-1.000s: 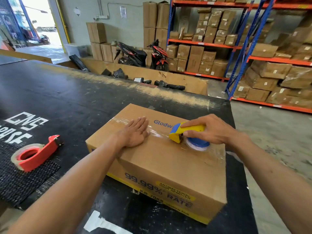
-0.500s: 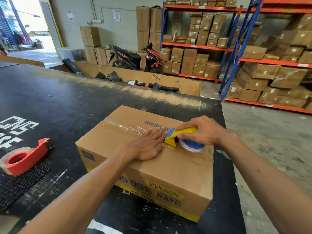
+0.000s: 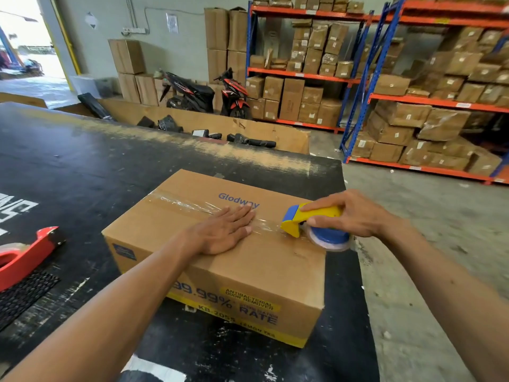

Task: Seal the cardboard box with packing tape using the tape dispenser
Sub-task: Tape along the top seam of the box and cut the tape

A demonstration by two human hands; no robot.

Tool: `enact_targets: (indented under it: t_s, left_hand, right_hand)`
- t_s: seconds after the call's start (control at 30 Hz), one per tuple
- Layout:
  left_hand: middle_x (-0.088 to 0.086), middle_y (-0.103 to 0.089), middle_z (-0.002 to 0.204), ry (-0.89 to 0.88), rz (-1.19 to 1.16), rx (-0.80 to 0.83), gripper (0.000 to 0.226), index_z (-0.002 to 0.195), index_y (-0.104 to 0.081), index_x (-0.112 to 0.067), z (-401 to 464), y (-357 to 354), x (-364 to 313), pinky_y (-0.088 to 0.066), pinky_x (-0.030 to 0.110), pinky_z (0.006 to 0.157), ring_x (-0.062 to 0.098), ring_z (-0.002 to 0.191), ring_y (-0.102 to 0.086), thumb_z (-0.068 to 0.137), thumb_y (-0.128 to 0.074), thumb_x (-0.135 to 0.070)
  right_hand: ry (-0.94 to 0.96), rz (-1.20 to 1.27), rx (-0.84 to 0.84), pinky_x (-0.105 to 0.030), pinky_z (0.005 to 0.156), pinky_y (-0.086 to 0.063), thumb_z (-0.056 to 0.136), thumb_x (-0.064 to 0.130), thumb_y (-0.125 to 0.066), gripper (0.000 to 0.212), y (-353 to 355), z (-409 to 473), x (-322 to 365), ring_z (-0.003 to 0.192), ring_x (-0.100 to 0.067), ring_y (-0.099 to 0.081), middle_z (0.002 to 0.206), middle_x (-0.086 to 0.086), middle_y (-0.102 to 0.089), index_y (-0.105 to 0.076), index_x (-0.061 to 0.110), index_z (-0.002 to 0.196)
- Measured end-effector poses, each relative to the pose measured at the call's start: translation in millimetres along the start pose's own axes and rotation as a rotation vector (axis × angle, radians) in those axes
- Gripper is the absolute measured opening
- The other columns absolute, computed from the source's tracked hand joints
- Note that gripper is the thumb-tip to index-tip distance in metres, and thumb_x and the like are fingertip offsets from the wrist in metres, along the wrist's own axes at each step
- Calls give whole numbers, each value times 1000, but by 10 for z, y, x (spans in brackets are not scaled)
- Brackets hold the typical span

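A brown cardboard box with blue and yellow print lies on the black table. A strip of clear packing tape runs along its top seam from the left edge towards the right. My left hand lies flat, fingers together, pressing on the taped seam at mid-box. My right hand grips a yellow and blue tape dispenser with its roll at the box's right top edge, tape stretched between it and my left hand.
A second, red tape dispenser lies on a black mesh mat at the table's left. Beyond the table stand a low cardboard bin, two parked scooters and shelving racks full of cartons. Concrete floor lies to the right.
My right hand has drawn the yellow dispenser rightwards to the box's right edge, laying more tape. My left hand has slid right along the seam. The camera view has shifted slightly.
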State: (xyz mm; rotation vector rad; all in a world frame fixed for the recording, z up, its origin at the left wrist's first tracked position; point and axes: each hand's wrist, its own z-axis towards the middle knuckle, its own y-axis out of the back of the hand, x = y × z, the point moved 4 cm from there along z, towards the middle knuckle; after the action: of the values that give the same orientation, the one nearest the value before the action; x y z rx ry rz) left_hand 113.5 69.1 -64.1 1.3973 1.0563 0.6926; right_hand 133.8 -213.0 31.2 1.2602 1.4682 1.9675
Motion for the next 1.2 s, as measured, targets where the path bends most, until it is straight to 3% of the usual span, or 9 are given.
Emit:
enact_targets:
  t_s: [0.1, 0.23, 0.3, 0.47, 0.63, 0.83, 0.93, 1.07, 1.2]
  left_hand:
    - [-7, 13, 165, 5, -23, 13, 63, 156, 7, -29, -35, 41, -32, 12, 30, 121, 1, 146, 19, 102, -9, -57]
    - [2, 16, 165, 150, 62, 58, 106, 157, 9, -16, -52, 124, -314, 7, 42, 124, 14, 151, 16, 79, -1, -87]
    - [9, 18, 164, 198, 14, 64, 126, 156, 10, -9, -16, 89, -692, 5, 47, 124, 22, 151, 16, 68, -6, -97]
    - [19, 25, 161, 161, -70, 29, 144, 153, 22, -9, 101, -144, -1482, 9, 57, 120, 32, 149, 25, 55, -24, -105]
    - [21, 18, 163, 199, -15, -43, 135, 155, 14, -4, 126, -169, -1477, 7, 54, 121, 33, 151, 19, 68, -34, -95]
    - [18, 14, 164, 201, 3, -40, 128, 156, 8, -2, 113, -138, -1436, 6, 52, 122, 30, 152, 15, 74, -34, -90]
    - [19, 14, 164, 189, 6, -43, 127, 156, 8, -2, 102, -111, -1393, 4, 53, 122, 31, 152, 13, 74, -33, -90]
    - [18, 14, 165, 182, 2, -46, 125, 156, 8, -2, 65, -91, -1345, 2, 52, 123, 30, 152, 13, 76, -33, -88]
    - [16, 13, 165, 175, 0, -56, 124, 156, 7, -3, 57, -99, -1335, 3, 51, 123, 28, 153, 13, 75, -33, -88]
  right_hand:
    - [-38, 30, -16, -27, 85, -51, 74, 72, -63, 37, 27, -261, -246, 98, 1, -58, 113, 26, -59, -62, 66, 111]
    - [-17, 23, -71, -30, 80, -51, 76, 71, -62, 36, -2, -276, -252, 90, -1, -57, 102, 22, -60, -66, 61, 111]
    - [-16, 25, -74, -28, 79, -49, 76, 69, -62, 35, 18, -263, -236, 90, 2, -57, 97, 27, -57, -66, 60, 110]
    - [-10, 33, -91, -31, 83, -51, 76, 71, -63, 40, 4, -294, -285, 93, 2, -58, 101, 22, -62, -67, 57, 114]
    - [-16, 97, -84, -34, 86, -53, 77, 65, -69, 39, 17, -331, -255, 96, 2, -60, 109, 22, -65, -69, 54, 114]
    - [-72, 225, -119, -45, 90, -53, 71, 65, -71, 39, 104, -643, -449, 98, -12, -67, 107, 20, -73, -72, 54, 109]
    - [-90, 309, -147, -37, 93, -52, 72, 55, -76, 38, 126, -862, -614, 102, -10, -67, 109, 18, -74, -75, 46, 109]
    - [-91, 326, -158, -13, 75, -47, 70, 51, -77, 36, 37, -886, -591, 93, 0, -66, 102, 26, -73, -75, 48, 105]
    - [-81, 293, -195, -14, 77, -46, 71, 48, -78, 36, 105, -1076, -643, 94, 0, -66, 102, 25, -73, -76, 46, 106]
